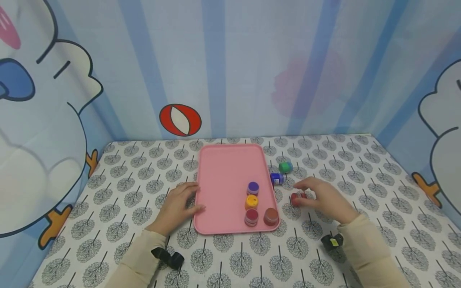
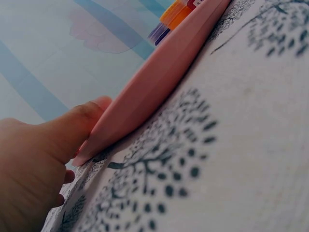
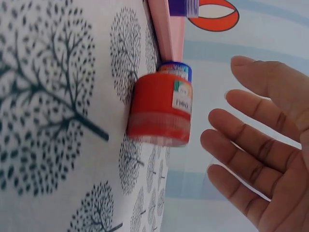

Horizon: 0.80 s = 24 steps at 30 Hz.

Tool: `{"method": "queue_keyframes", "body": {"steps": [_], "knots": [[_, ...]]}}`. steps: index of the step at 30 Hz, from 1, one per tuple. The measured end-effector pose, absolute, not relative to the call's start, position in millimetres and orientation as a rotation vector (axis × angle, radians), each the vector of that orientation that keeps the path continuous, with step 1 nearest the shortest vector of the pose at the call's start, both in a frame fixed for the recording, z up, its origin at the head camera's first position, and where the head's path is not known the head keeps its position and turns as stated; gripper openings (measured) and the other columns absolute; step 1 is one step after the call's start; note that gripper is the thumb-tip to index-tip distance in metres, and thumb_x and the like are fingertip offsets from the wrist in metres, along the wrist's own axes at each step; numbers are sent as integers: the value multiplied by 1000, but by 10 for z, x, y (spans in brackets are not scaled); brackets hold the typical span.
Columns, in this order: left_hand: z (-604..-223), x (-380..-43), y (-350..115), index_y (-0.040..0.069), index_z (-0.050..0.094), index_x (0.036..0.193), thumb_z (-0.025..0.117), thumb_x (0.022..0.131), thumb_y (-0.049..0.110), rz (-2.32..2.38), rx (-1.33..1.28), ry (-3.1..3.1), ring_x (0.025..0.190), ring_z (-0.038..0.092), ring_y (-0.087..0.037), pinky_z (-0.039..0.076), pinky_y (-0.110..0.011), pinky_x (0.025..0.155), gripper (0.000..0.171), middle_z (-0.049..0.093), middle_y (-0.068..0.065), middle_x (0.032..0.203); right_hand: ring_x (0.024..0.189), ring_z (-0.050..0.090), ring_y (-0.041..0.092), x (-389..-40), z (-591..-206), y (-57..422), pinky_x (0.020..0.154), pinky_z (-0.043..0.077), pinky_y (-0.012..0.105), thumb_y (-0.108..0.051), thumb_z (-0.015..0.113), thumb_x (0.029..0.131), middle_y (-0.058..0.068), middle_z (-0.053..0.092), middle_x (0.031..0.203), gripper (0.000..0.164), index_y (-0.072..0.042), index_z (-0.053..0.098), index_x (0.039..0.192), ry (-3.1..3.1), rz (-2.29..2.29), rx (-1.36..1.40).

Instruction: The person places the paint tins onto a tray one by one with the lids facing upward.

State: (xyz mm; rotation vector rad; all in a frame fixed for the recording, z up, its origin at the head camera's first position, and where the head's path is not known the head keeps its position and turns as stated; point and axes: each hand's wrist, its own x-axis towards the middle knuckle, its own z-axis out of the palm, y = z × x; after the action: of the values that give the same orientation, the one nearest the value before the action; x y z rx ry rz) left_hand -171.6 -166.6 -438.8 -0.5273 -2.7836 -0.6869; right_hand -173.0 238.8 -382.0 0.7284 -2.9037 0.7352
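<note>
Left grip [image 1: 176, 207] touches the tray [image 1: 219, 180] on tree-print cloth [image 1: 212, 267], striped backdrop [image 1: 245, 72] behind.

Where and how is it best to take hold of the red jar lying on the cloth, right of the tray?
Probably around the middle of the red jar, from above with the right hand, thumb on the person's side, fingers on the far side: it lies sideways, its round wall exposed upward.
</note>
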Motion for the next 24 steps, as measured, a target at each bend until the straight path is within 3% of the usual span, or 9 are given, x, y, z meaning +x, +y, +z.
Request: {"method": "queue_keyframes", "body": {"steps": [4, 24], "knots": [[-4375, -1703, -1662, 10, 53, 122, 67, 74, 45, -699, -525, -2789, 123, 44, -23, 33, -47, 105, 61, 49, -3, 132, 101, 58, 26, -1734, -3822, 2429, 88, 48, 46, -31, 68, 78, 8, 62, 110, 43, -9, 59, 113, -2943, 696, 701], [-4381, -1711, -1661, 10, 54, 121, 67, 75, 45, -700, -527, -2791, 123, 45, -22, 34, -47, 104, 60, 49, -2, 133, 87, 60, 18, -1769, -3844, 2509, 80, 52, 39, -23, 72, 72, 1, 64, 94, 36, -9, 61, 104, -3128, 665, 668]]}}
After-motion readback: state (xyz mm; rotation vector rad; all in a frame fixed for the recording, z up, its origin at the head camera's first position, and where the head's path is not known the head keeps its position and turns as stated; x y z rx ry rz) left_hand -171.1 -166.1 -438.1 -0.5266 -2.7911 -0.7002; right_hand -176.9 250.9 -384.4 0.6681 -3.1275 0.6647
